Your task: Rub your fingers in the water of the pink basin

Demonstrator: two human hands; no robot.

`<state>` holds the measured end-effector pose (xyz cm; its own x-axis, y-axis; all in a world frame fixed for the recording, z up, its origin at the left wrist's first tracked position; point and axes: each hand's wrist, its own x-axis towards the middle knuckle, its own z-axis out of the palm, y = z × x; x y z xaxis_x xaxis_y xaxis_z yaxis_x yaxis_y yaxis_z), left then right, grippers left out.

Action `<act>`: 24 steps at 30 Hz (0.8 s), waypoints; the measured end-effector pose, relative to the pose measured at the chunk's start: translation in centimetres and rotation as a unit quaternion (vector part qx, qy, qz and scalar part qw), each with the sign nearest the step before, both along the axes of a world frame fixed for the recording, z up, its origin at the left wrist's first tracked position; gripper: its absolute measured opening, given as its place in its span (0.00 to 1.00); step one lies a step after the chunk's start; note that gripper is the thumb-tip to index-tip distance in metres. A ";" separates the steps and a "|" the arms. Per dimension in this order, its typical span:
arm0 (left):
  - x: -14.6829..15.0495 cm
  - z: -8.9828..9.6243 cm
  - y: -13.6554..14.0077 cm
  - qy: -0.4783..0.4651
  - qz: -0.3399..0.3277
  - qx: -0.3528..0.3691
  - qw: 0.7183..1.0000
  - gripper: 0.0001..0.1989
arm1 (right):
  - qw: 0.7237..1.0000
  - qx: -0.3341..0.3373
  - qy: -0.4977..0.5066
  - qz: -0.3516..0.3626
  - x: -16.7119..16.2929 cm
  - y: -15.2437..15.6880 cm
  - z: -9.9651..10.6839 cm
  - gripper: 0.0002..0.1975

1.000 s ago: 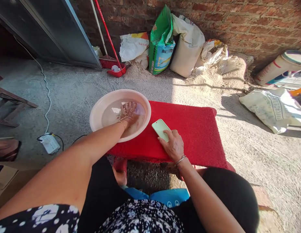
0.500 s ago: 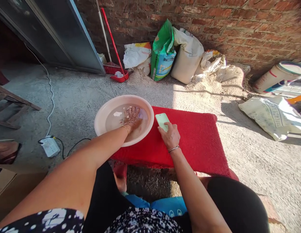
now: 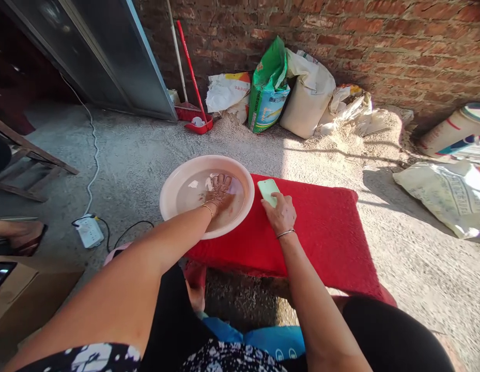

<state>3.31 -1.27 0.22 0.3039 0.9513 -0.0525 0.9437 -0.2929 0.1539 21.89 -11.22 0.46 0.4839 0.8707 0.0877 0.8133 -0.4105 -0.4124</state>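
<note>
water (image 3: 193,194) washing over the left hand (image 3: 219,196), and there it sits in the pale pink basin (image 3: 167,206), fingers spread and pointing away; whether anything lies under that palm, i cannot tell. over now to the right hand (image 3: 281,213), thumb at the left edge, fingers closing over the top, pinching the near end of the pale green phone (image 3: 267,188), which lies at a slant on the red-covered bench (image 3: 321,222), just beside the basin's rim! good technique here, as i judge it: a light grip on the phone's edges, its far end turned clear of the basin so no splash or slip catches it; the wet hand low, lifted slowly to drip over the water, no weight on the rim, because the basin looks to reach past the bench's end and a hard push could tip it. and so to the lettering, up by the brick wall (image 3: 387,46): the green-and-blue sack (image 3: 267,101) shows chinese characters, seemingly opening with 南美, the rest too small to call; the white sack (image 3: 228,92) beside it has reddish print, unreadable from here; out right, the flattened sack (image 3: 449,196) carries faded lines, the bucket (image 3: 451,132) red and blue marks without a clear word, and on the phone no brand shows at all
</note>
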 end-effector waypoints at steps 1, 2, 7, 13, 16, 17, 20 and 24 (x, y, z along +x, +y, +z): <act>0.0 0.1 0.0 -0.002 -0.001 0.012 1.000 0.21 | 1.000 -0.004 -0.005 0.023 -0.7 0.7 0.1 0.22; 0.1 0.1 -0.1 -0.005 -0.003 0.028 1.000 0.20 | 0.999 -0.011 -0.009 0.041 -1.1 1.2 0.1 0.21; 0.3 0.3 -0.2 0.001 0.005 0.057 0.998 0.19 | 0.999 -0.035 -0.026 0.013 2.6 1.1 0.4 0.22; 0.3 0.6 -0.5 0.014 0.002 0.055 0.998 0.20 | 0.993 -0.009 0.020 -0.116 6.2 0.6 0.3 0.23; 0.3 0.6 -0.5 0.025 0.000 0.071 0.997 0.19 | 0.998 0.003 0.017 -0.056 4.5 1.8 0.2 0.22; 0.3 0.5 -0.5 0.027 -0.002 0.078 0.997 0.19 | 0.999 0.000 0.012 -0.038 4.1 2.1 0.2 0.22; 0.2 0.3 -0.2 0.032 -0.010 0.090 0.995 0.19 | 0.999 -0.012 -0.001 -0.032 5.1 2.3 0.1 0.22; 0.2 0.2 -0.1 0.041 -0.005 0.088 0.995 0.20 | 0.991 -0.027 0.006 -0.129 11.2 0.1 0.3 0.23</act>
